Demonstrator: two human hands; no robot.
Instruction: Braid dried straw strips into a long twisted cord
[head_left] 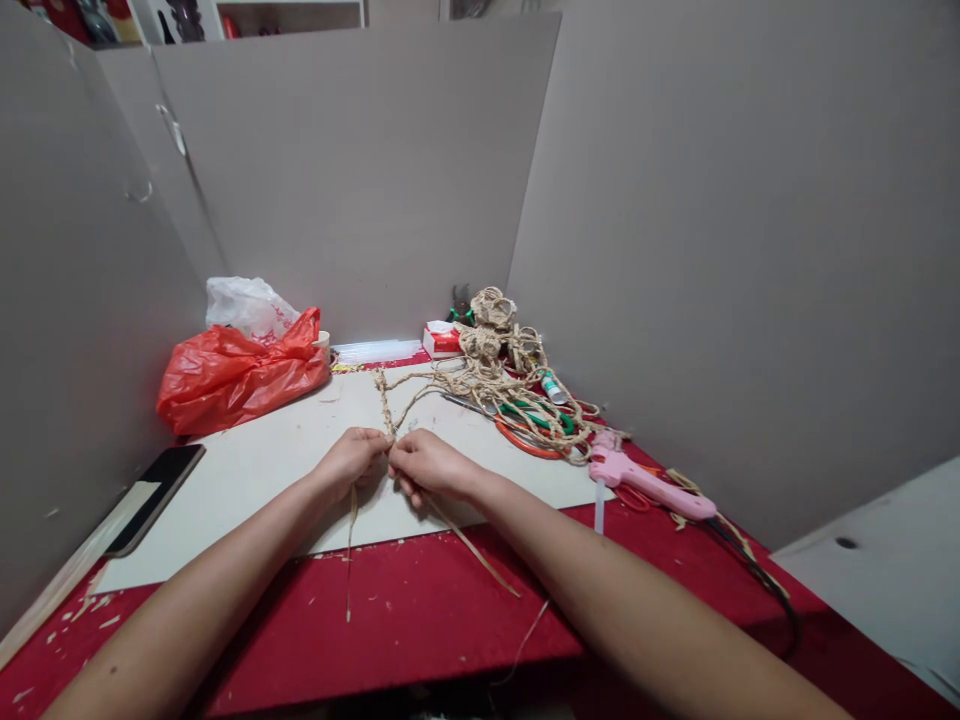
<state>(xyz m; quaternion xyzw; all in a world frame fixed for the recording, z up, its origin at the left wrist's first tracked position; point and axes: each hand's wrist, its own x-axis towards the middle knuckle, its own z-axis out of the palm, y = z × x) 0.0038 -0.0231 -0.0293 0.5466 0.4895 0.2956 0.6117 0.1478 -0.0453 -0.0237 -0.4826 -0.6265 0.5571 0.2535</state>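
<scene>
My left hand (pixel 358 458) and my right hand (pixel 427 465) meet over the pale board (pixel 285 505), fingers pinched on the near end of a braided straw cord (pixel 385 400). From there the cord runs away from me, then bends right toward a tangle of the same cord. A loose straw strand (pixel 350 550) hangs below my left hand. Another strand (pixel 476 552) trails from beneath my right hand toward the red cloth. The exact spot where the fingertips grip is partly hidden by the fingers.
At the right lie a heap of braided cord (pixel 487 345), scissors with orange handles (pixel 529 440), a small bottle (pixel 553 388) and a pink glue gun (pixel 649 485). A red plastic bag (pixel 240 380) and a phone (pixel 157 497) are at the left. Grey panels (pixel 337 180) enclose the table.
</scene>
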